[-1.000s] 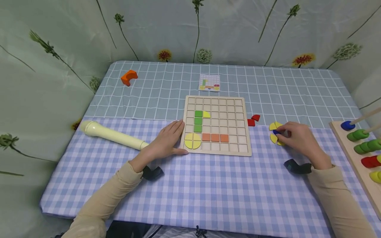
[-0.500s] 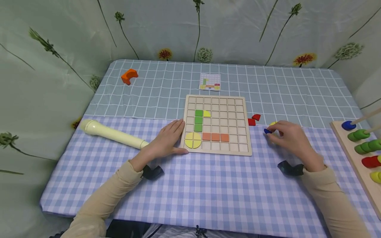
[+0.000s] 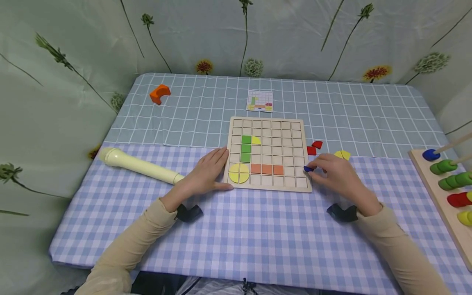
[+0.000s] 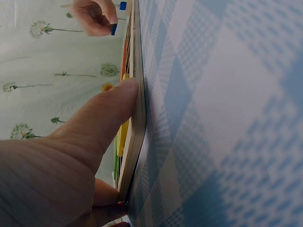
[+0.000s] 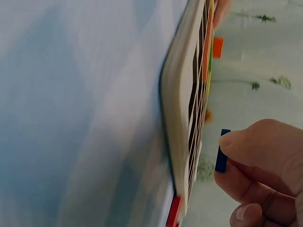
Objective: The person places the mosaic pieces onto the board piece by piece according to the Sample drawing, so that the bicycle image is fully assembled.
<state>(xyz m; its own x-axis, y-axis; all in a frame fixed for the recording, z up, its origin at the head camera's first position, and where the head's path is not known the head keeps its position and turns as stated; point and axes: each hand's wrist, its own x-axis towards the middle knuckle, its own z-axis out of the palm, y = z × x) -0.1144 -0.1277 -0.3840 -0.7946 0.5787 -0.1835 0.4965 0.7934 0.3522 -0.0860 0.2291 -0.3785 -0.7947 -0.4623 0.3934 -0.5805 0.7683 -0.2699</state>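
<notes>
A wooden grid board [image 3: 276, 131] lies flat at mid-table, bearing green squares [image 3: 246, 148], orange squares [image 3: 267, 169], a yellow circle of quarter pieces [image 3: 239, 173] and one more yellow quarter [image 3: 256, 140]. My left hand [image 3: 208, 172] rests at its left edge, fingers straight and thumb at the near corner. Between thumb and forefinger, my right hand [image 3: 337, 174] pinches a small blue piece [image 5: 222, 151], held just above the board's right edge. Its full shape is hard to tell. Red pieces [image 3: 312, 150] lie beside the board, and yellow quarters [image 3: 343, 154] partly show behind my right hand.
A printed pattern card [image 3: 259, 101] lies beyond the board. At far left is an orange arch block [image 3: 160, 94]. A pale yellow microphone-shaped object [image 3: 140, 166] lies by my left forearm. A wooden bead stand [image 3: 442, 196] stands along the right edge.
My right hand has lifted the blue piece from among the yellow quarters and carried it left to the board's right edge. My left hand has stayed in place.
</notes>
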